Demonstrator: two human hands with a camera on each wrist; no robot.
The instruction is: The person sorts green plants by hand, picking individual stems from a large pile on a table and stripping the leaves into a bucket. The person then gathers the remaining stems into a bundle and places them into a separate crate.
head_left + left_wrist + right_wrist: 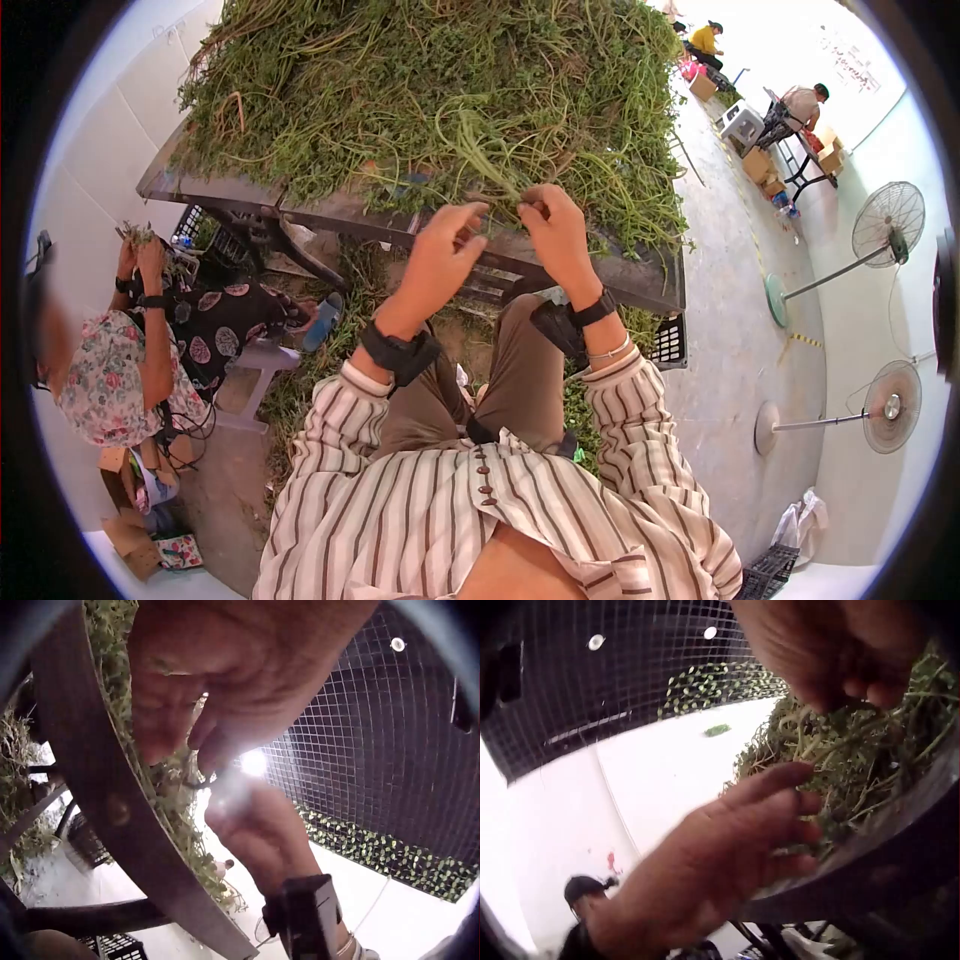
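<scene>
A heap of green leafy stems (430, 90) covers the dark table (350, 222) in front of me. My right hand (557, 232) is at the table's near edge, fingers curled, pinching the lower ends of a small bunch of pale green stems (480, 150). The bunch's upper ends lie over the heap. My left hand (437, 262) is just left of it, its fingers loosely bent and apart with nothing between them. In the right wrist view, the left hand (720, 847) has its fingers spread toward the stems, below the curled right hand (832, 652).
Another person (130, 350) in a floral top sits at the left, holding plant stems. Dark crates (668, 340) stand under the table, and loose plants litter the floor. Two standing fans (888, 222) are at the right, with people and boxes farther back.
</scene>
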